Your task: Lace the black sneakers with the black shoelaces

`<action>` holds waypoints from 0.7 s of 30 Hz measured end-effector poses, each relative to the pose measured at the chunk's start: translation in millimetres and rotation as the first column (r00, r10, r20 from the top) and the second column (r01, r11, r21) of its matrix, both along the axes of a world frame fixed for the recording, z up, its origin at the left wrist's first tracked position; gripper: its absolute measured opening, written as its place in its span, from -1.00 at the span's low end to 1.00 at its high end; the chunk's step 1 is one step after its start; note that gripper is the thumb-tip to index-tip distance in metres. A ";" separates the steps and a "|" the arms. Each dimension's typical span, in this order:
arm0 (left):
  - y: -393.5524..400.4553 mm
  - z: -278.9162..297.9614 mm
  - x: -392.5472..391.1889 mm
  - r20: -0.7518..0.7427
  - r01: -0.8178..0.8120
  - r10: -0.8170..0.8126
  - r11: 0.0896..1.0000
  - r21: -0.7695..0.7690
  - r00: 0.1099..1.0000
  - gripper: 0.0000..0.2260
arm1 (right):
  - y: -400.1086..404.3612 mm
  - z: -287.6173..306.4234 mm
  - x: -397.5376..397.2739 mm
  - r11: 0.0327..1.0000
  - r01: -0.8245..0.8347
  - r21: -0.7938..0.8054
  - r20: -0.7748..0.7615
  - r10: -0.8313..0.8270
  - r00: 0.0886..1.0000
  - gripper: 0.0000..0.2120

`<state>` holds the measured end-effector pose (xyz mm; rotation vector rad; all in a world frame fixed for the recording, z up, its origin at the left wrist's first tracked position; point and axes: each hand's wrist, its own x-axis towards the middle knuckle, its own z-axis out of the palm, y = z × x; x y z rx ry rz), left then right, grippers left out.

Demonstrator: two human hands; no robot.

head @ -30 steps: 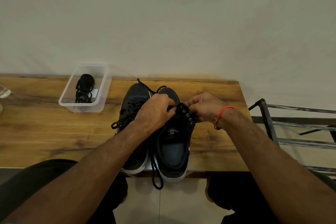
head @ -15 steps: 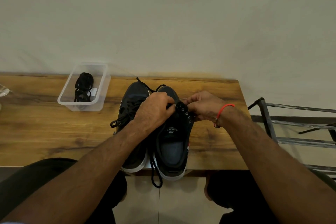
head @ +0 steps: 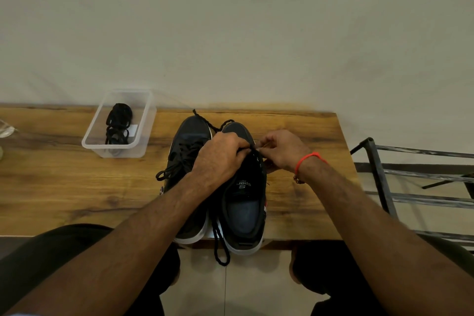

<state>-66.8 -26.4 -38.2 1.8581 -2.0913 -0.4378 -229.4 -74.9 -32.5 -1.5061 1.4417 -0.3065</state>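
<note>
Your left hand point(head: 220, 159) and right hand point(head: 282, 151) meet at the centre of the frame over the right sneaker point(head: 246, 202), just above its row of eyelets. Your left fingers are curled down over the tongue area, gripping the shoe's upper and the shoelace point(head: 220, 246) there; your right fingers pinch a thin end of that lace beside the eyelet edge. The lace trails out toward the shoe toes at the back and hangs in a loop off the near edge of the tabletop point(head: 64, 187), between the two heels. Both shoes are black with white soles, toes pointing away from you; the left sneaker point(head: 187, 141) already carries crossed laces. You have two sneakers, and one clear plastic box point(head: 143, 131) in the upper left with a bundle of spare laces point(head: 118, 123) inside.
</note>
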 end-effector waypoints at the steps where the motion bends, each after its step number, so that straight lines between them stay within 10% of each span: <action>1: -0.1 0.8 0.3 -0.014 -0.004 0.004 1.000 0.010 1.000 -0.81 | 0.1 -0.4 0.9 1.000 0.004 -0.023 -0.007 -0.004 1.000 -0.95; 7: -1.8 2.6 3.5 -0.021 -0.008 0.010 0.997 0.080 1.000 -0.74 | -13.0 8.7 -4.3 0.925 0.378 0.038 0.300 -0.371 0.879 -0.83; 11: -2.8 3.4 6.3 -0.078 -0.083 0.089 0.994 0.072 0.993 -0.61 | -32.1 36.4 -26.8 0.695 0.618 0.368 0.786 -0.588 0.192 -0.86; 13: -4.3 4.4 9.3 -0.046 -0.103 0.109 0.989 0.105 0.993 -0.54 | -35.6 44.2 -36.2 0.659 0.651 0.375 0.850 -0.525 0.042 -0.92; 16: -5.4 3.8 11.4 0.005 -0.086 0.087 0.979 0.183 0.996 -0.48 | -32.6 45.7 -39.9 0.729 0.685 -0.011 0.739 -0.455 0.496 -0.89; 18: -4.8 2.3 9.6 0.034 -0.080 0.075 0.978 0.193 0.997 -0.46 | -25.4 42.8 -35.3 0.869 0.334 -0.365 0.297 -0.232 0.927 -0.95; 21: -5.1 2.6 8.2 0.081 -0.103 0.089 0.978 0.181 0.993 -0.41 | -12.4 24.6 -19.7 0.881 -0.316 -0.353 -0.291 0.217 0.932 -0.77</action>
